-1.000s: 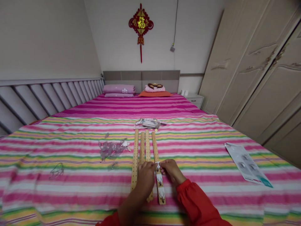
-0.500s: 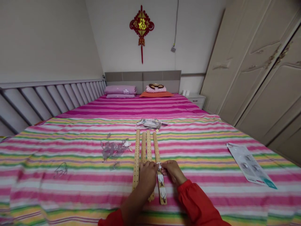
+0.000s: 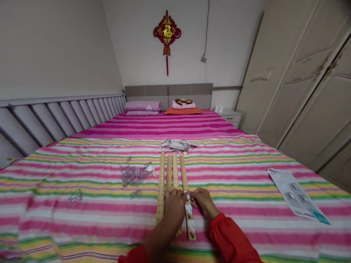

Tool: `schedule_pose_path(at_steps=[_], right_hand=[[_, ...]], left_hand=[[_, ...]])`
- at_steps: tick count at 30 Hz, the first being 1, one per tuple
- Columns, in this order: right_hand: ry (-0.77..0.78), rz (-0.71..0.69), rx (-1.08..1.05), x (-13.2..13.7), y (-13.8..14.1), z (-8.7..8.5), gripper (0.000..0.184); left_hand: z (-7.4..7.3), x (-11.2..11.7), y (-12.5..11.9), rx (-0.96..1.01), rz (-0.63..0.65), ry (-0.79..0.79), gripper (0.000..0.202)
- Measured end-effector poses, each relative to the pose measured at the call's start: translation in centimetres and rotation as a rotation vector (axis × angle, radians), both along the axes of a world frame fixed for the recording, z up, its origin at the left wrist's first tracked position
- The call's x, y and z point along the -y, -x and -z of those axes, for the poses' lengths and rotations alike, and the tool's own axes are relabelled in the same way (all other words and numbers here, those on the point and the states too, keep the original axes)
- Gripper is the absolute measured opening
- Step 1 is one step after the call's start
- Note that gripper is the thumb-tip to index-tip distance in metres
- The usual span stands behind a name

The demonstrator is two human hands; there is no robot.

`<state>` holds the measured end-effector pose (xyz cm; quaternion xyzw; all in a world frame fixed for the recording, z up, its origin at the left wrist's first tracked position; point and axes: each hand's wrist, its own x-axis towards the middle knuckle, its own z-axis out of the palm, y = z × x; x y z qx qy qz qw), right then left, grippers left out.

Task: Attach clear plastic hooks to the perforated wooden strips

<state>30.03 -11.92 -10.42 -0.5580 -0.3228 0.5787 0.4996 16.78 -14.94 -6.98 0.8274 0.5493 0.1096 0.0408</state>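
Several wooden strips with rows of holes lie lengthwise before me; the rightmost wooden strip (image 3: 183,171) is the one under my fingers. My left hand (image 3: 175,206) lies across the middle strips, its closed fingertips at a small white hook (image 3: 188,196) on the rightmost strip. From the other side my right hand (image 3: 203,201) pinches the same hook. Nearer to me on that strip sit two more white hooks (image 3: 189,210) with metal parts. To the left is a long perforated strip (image 3: 160,186). My left fingertips are partly hidden.
Left of the strips lies a heap of clear plastic wrappers (image 3: 135,174). Beyond their far ends rests a plastic packet (image 3: 177,145). A blister pack (image 3: 297,195) lies at the right on the striped bedsheet (image 3: 233,175). A slatted rail (image 3: 55,117) borders the bed's left.
Both hands stay at the same white hook, with only slight finger movement. The whole view has shifted a little.
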Motion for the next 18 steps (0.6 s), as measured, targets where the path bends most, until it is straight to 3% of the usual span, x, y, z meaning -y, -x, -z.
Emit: schedule_pose_path(at_steps=[4, 8, 12, 15, 18], right_hand=[[-0.028, 0.011, 0.014, 0.2, -0.1, 0.0, 0.040], [-0.061, 0.016, -0.008, 0.7, -0.4, 0.1, 0.042], [-0.078, 0.014, -0.033, 0.7, -0.7, 0.6, 0.046], [-0.084, 0.013, -0.033, 0.7, -0.7, 0.9, 0.048], [-0.091, 0.015, -0.054, 0.7, -0.7, 0.9, 0.048]], left_hand=[[0.0, 0.2, 0.2, 0.059, 0.000, 0.042, 0.036], [-0.8, -0.7, 2.4, 0.373, -0.017, 0.073, 0.038], [-1.0, -3.6, 6.9, 0.693, -0.238, 0.010, 0.033], [-0.3, -6.1, 10.2, 0.680, -0.371, -0.123, 0.028], [0.4, -7.7, 12.0, 0.585, -0.368, -0.181, 0.028]])
